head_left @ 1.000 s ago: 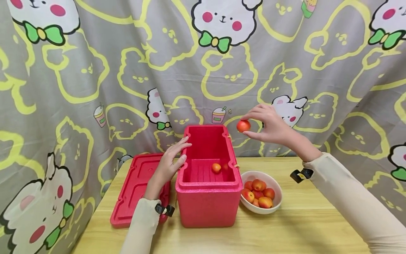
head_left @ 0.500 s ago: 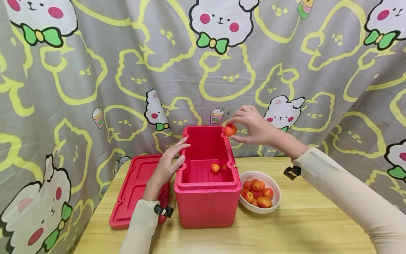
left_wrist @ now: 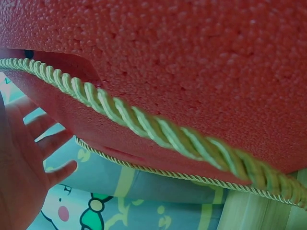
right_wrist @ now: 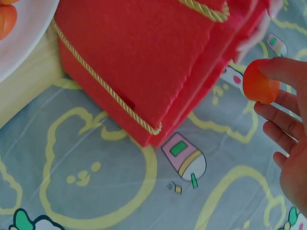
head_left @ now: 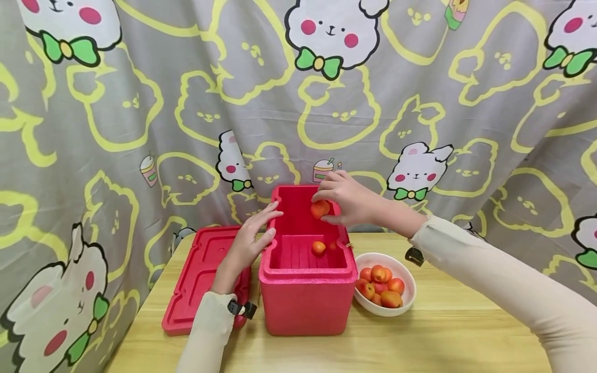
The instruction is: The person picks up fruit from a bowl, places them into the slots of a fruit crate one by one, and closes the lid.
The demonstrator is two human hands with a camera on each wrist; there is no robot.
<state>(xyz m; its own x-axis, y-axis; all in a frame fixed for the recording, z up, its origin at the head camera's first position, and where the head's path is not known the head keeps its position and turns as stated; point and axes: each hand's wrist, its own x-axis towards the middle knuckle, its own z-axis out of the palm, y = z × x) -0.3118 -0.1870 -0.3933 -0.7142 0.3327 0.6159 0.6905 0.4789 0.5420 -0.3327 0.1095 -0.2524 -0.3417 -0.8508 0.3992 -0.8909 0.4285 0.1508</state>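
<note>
R hand (head_left: 347, 199) pinches a small orange-red fruit (head_left: 320, 209) btwn thumb and fingertips, grip narrow round it, held over the open red foam box (head_left: 305, 290), just inside its back rim and above the interior. R wrist view shows the same fruit (right_wrist: 260, 82) at the fingertips (right_wrist: 288, 72), w/ the box's outer wall (right_wrist: 139, 57) and its yellow cord (right_wrist: 103, 81) to the left.

L hand (head_left: 249, 243) rests on the box's left rim, fingers straight and relaxed, grip wide, holding nothing; fingertips lie over the top edge. L wrist view: palm and spread fingers (left_wrist: 50, 143) next to the box's bumpy red side (left_wrist: 192, 62), a twisted yellow-green cord (left_wrist: 158, 129) running across it.

Inside the box, on the ribbed floor toward the right side, lies one more fruit (head_left: 318, 247); a second, smaller red bit just right of it is too small to tell. Box stands on the wooden surface (head_left: 443, 336). Its red lid (head_left: 196, 280) lies flat just left of it, partly under the L forearm. A white bowl (head_left: 407, 300) of similar fruits (head_left: 382, 285) sits just right of the box, near-touching. Cartoon-bunny curtain (head_left: 140, 103) hangs behind everything. Both sleeves are cream-coloured, w/ a dark clip at each wrist.
</note>
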